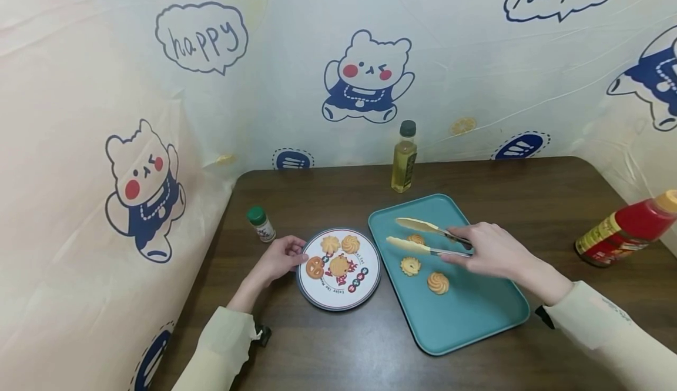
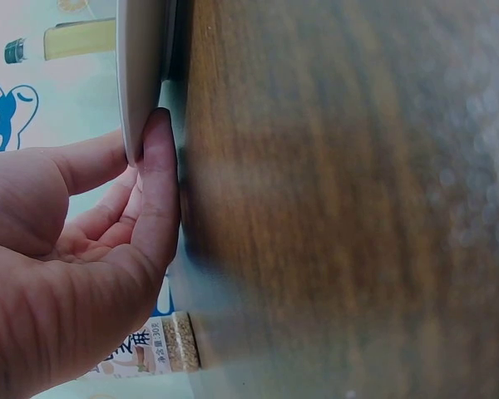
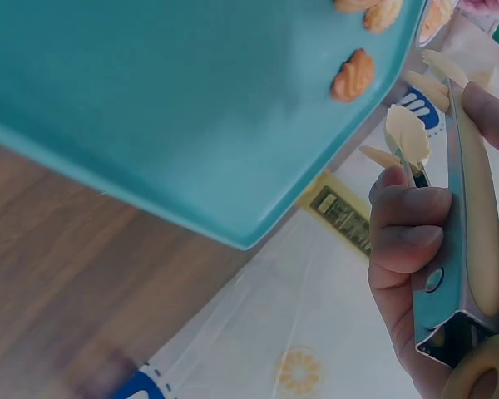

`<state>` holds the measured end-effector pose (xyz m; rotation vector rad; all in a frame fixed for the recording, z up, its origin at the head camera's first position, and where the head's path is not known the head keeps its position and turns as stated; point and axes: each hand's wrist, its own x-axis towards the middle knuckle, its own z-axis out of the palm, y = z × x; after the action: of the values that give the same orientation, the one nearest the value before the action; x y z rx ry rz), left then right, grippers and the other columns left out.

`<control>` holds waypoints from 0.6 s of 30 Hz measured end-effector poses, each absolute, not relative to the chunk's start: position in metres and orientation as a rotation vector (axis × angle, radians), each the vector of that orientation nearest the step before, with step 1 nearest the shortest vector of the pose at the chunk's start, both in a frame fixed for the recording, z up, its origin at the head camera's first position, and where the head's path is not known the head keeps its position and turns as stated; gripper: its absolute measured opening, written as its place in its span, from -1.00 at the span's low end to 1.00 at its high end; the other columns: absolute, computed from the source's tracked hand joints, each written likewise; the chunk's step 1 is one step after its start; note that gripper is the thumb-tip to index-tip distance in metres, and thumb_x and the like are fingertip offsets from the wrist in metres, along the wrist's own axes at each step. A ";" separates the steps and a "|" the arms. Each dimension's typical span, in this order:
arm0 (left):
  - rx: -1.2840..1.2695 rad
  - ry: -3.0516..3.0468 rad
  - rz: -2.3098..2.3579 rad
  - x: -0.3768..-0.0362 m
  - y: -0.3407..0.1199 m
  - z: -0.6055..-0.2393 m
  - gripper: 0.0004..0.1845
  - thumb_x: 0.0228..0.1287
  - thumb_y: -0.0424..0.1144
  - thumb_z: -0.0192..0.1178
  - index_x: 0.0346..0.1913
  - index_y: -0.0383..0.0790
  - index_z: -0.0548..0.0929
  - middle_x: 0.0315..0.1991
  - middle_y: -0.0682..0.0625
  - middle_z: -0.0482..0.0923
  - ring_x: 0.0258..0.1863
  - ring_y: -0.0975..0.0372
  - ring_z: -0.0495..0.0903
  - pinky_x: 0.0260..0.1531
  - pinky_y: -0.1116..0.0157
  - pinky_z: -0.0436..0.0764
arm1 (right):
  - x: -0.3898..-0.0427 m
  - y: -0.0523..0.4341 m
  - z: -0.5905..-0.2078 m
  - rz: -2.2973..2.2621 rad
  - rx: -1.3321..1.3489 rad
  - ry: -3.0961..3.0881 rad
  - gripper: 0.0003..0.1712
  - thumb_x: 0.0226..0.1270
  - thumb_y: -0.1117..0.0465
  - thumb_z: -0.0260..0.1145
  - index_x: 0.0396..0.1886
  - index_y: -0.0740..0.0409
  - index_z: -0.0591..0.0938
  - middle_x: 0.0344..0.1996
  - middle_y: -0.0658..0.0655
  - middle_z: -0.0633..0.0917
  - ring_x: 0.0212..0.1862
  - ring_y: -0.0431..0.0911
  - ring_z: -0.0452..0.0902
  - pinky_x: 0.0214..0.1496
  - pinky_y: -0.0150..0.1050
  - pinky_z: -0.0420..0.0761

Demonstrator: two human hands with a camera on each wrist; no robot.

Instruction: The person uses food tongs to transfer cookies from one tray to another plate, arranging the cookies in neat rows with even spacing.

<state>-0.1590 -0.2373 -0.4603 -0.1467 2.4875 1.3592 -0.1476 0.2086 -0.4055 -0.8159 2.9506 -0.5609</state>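
My left hand pinches the left rim of a round white plate, thumb on top and fingers beneath in the left wrist view. Several cookies lie on the plate, among them a pretzel-shaped one and a swirled one. My right hand grips a pair of tongs with cream-coloured tips, spread apart over a teal tray. One cookie shows between the tong arms. Nearer me on the tray lie a flower-shaped cookie and a swirled cookie.
A small green-capped shaker jar stands behind my left hand. Behind the tray is an oil bottle. At the right stands a red squeeze bottle. A printed sheet hangs around the back and sides of the wooden table.
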 end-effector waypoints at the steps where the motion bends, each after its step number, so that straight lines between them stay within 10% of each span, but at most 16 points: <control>1: -0.149 2.488 1.358 -0.159 -0.237 -0.460 -0.68 0.33 -0.39 0.29 0.10 -0.38 0.56 -0.19 -0.16 0.54 -0.26 0.09 0.53 -0.25 0.22 0.69 | -0.147 0.210 -0.406 -0.558 -0.810 2.954 -0.25 0.26 -0.21 0.39 0.17 0.32 0.63 -0.73 -0.14 0.37 -0.69 -0.29 0.22 -0.64 -0.33 0.22; 18: -0.138 2.489 1.365 -0.158 -0.238 -0.461 -0.68 0.31 -0.40 0.31 0.09 -0.38 0.57 -0.20 -0.17 0.53 -0.27 0.08 0.54 -0.26 0.23 0.69 | -0.138 0.236 -0.419 -0.490 -0.724 2.976 -0.19 0.25 -0.28 0.36 0.18 0.33 0.63 -0.73 -0.11 0.28 -0.68 -0.27 0.17 -0.62 -0.32 0.16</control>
<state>-0.1585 -0.2378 -0.4615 -0.1377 2.4893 1.3654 -0.1375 0.2359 -0.4190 -0.7240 2.9759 -0.4903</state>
